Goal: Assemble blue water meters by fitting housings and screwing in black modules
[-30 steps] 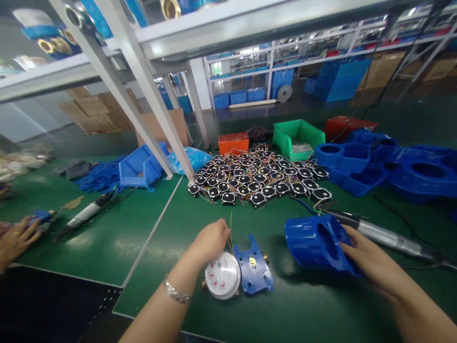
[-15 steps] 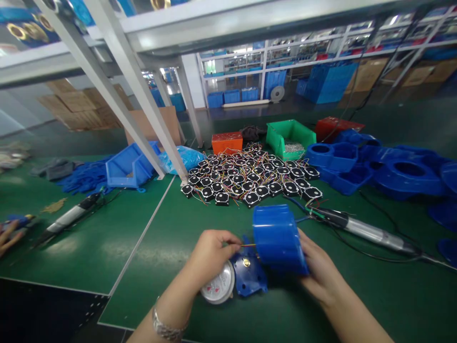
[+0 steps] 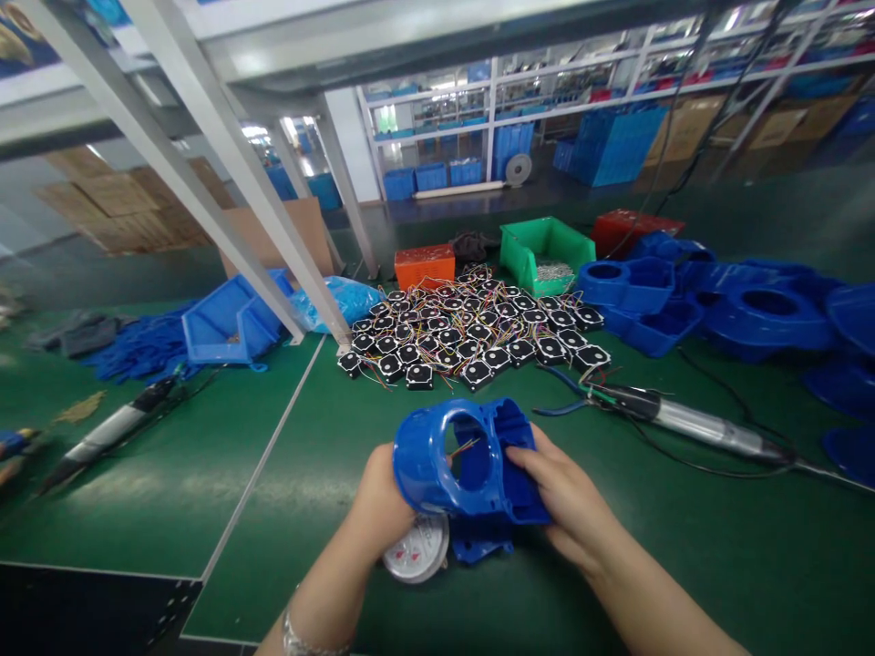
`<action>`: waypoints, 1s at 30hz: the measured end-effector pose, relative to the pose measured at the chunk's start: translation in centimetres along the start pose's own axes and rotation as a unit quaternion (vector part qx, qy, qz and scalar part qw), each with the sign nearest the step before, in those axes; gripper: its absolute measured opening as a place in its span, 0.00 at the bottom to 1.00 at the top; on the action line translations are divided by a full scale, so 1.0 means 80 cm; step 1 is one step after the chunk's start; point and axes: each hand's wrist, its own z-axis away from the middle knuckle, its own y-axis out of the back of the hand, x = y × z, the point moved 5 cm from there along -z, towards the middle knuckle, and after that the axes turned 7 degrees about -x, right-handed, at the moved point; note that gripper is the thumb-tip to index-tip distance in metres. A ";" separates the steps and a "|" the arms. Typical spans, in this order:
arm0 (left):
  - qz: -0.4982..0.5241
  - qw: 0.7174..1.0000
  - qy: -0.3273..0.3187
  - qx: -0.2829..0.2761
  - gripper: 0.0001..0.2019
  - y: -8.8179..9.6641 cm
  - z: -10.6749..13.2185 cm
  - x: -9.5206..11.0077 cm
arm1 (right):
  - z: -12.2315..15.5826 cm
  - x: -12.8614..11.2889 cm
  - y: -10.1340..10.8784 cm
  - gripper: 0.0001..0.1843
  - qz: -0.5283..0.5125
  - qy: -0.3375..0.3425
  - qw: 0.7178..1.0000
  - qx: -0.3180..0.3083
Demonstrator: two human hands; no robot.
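A blue plastic housing [image 3: 437, 469] with a round hole in its side sits over the water meter [image 3: 416, 551], whose white dial shows just below it. Thin coloured wires show through the hole. My right hand [image 3: 567, 506] grips the housing's right side. My left hand [image 3: 379, 510] is closed against its left side, its fingers hidden behind the shell. A blue base plate [image 3: 478, 548] peeks out under the housing on the green mat [image 3: 615, 583].
A pile of several small black modules with coloured wires [image 3: 471, 337] lies behind. An electric screwdriver [image 3: 684, 424] lies to the right, another one [image 3: 102, 433] to the left. Blue housings [image 3: 717, 305], a green bin [image 3: 543, 251], an orange bin [image 3: 424, 266] and a slanted metal frame post [image 3: 225, 164] stand further back.
My right hand carried the blue housing from the right, turned it and brought it down over the meter and base plate. My left hand shifted from the wires to the housing's left side.
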 end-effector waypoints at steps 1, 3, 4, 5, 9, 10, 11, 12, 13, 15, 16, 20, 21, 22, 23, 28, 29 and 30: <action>-0.004 1.000 -0.001 0.004 0.11 0.000 0.000 0.000 | 0.000 0.001 -0.001 0.29 0.002 -0.001 1.000 -0.001; -0.009 1.000 -0.005 0.011 0.11 0.001 -0.001 0.000 | -0.001 0.002 -0.002 0.29 0.005 0.000 1.000 -0.004; -0.010 1.000 -0.005 0.013 0.11 0.002 -0.001 -0.001 | -0.001 0.002 -0.002 0.29 0.008 0.000 1.000 -0.005; -0.009 1.000 -0.006 0.013 0.11 0.002 -0.001 -0.002 | 0.000 0.002 -0.002 0.29 0.011 -0.002 1.000 -0.005; -0.004 1.000 -0.011 0.011 0.09 0.005 0.000 -0.003 | -0.001 0.000 -0.001 0.31 0.020 -0.005 1.000 0.000; -0.003 1.000 -0.012 0.012 0.09 0.005 0.000 -0.003 | -0.001 -0.001 -0.001 0.31 0.021 -0.005 1.000 0.000; -0.002 1.000 -0.012 0.015 0.08 0.005 0.000 -0.003 | -0.001 -0.001 -0.002 0.31 0.023 -0.005 1.000 -0.001; -0.001 1.000 -0.012 0.017 0.08 0.005 -0.001 -0.003 | -0.002 0.000 -0.002 0.31 0.026 -0.006 1.000 -0.003; 0.000 1.000 -0.011 0.019 0.09 0.005 -0.001 -0.003 | -0.002 0.000 -0.003 0.31 0.029 -0.008 1.000 -0.004; 0.001 1.000 -0.010 0.023 0.09 0.005 -0.002 -0.004 | -0.003 0.002 -0.005 0.30 0.036 -0.010 0.999 -0.007; 0.000 1.000 -0.011 0.023 0.09 0.004 -0.003 -0.004 | -0.004 0.004 -0.006 0.29 0.038 -0.010 0.999 -0.010; 0.020 0.999 -0.006 0.025 0.09 0.005 -0.008 -0.008 | -0.005 0.008 -0.012 0.28 0.040 -0.018 0.999 -0.014; 0.033 0.999 0.003 0.023 0.10 0.006 -0.010 -0.009 | -0.006 0.008 -0.013 0.28 0.038 -0.021 0.999 -0.015; 0.042 0.999 0.011 0.019 0.10 0.006 -0.012 -0.010 | -0.007 0.008 -0.015 0.28 0.036 -0.024 0.999 -0.015; 0.048 0.999 0.018 0.014 0.10 0.007 -0.013 -0.010 | -0.009 0.008 -0.016 0.29 0.034 -0.026 0.999 -0.017; 0.134 0.990 0.043 0.006 0.08 0.013 -0.021 -0.013 | -0.015 0.004 -0.021 0.29 0.041 -0.030 0.998 -0.030; 0.158 0.986 0.047 0.005 0.08 0.013 -0.022 -0.017 | -0.016 0.004 -0.022 0.29 0.045 -0.029 0.998 -0.032; 0.174 0.984 0.049 0.004 0.09 0.014 -0.024 -0.021 | -0.017 0.003 -0.022 0.29 0.051 -0.027 0.998 -0.035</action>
